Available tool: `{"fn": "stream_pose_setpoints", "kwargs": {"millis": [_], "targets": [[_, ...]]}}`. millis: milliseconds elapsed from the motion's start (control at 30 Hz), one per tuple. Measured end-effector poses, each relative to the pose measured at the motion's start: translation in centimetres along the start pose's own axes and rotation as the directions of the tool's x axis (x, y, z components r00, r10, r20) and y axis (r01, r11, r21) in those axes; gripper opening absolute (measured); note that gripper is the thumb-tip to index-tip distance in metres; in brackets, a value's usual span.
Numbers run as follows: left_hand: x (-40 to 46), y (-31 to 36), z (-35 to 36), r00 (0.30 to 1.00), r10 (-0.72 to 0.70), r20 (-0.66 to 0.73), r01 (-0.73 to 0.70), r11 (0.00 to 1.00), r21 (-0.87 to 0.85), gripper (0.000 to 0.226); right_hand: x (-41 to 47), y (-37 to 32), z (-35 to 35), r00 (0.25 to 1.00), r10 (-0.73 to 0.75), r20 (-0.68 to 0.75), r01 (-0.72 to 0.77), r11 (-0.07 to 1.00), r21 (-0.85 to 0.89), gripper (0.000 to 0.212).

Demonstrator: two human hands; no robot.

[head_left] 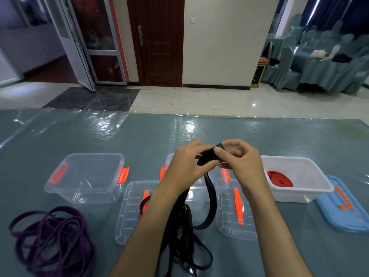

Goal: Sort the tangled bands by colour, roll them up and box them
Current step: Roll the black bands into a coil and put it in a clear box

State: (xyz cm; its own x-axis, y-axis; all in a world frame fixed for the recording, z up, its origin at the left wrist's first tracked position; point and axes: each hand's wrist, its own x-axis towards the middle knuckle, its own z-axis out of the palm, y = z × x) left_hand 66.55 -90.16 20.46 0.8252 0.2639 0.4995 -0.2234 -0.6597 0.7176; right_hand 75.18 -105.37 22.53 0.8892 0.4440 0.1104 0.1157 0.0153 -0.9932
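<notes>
Black bands (185, 232) trail from both pinching hands (213, 162).

Matt black band (209, 198), rubbery. Matt purple bands (52, 236) left of it. Clear glossy plastic box (85, 176) beyond. Opaque white plastic box (299, 176) to the right. Shiny, wrinkled clear film over the desk (139, 136).

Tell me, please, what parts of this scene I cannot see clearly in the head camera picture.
- Middle clear box: the left hand and right hand cover most of it, so its contents cannot be told.
- Black band: its lower loops are cut off by the bottom edge.
- Purple bands: tangled and overlapping, their number is unclear.
- Red band in the white box: the near wall hides its lower part.
</notes>
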Motion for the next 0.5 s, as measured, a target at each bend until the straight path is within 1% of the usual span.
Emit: {"fn": "stream_pose_setpoints", "kwargs": {"millis": [67,167,233,300,367,433,500], "targets": [[0.1,-0.1,0.0,1.000,-0.003,-0.021,0.002,0.998,-0.061,0.034,0.3,-0.1,-0.1,1.000,-0.004,-0.003,0.005,1.000,0.030,0.029],[0.3,-0.6,-0.2,0.999,-0.038,-0.018,0.035,0.992,-0.122,0.036,0.9,0.0,0.0,1.000,0.004,0.028,-0.006,0.999,0.051,0.022],[0.7,-1.1,-0.5,0.998,-0.064,0.003,0.064,0.986,-0.152,0.041,1.2,0.2,0.2,0.996,0.070,0.051,-0.077,0.986,0.149,0.017],[1.2,-1.3,-0.7,0.998,-0.065,-0.021,0.062,0.990,-0.125,0.050,1.4,0.4,0.6,0.980,0.180,0.081,-0.196,0.941,0.277,0.014],[1.6,-1.2,-0.5,0.995,-0.040,-0.086,0.032,0.996,-0.088,0.049,1.9,0.6,0.8,0.964,0.247,0.102,-0.266,0.909,0.320,0.019],[1.9,-1.1,-0.1,0.984,0.002,-0.180,-0.016,0.997,-0.071,0.038,2.5,0.6,0.8,0.956,0.266,0.126,-0.291,0.919,0.267,0.025],[2.0,-1.2,0.5,0.950,0.076,-0.302,-0.086,0.996,-0.020,0.028,2.9,0.5,0.9,0.952,0.268,0.145,-0.294,0.932,0.210,0.027]]}}
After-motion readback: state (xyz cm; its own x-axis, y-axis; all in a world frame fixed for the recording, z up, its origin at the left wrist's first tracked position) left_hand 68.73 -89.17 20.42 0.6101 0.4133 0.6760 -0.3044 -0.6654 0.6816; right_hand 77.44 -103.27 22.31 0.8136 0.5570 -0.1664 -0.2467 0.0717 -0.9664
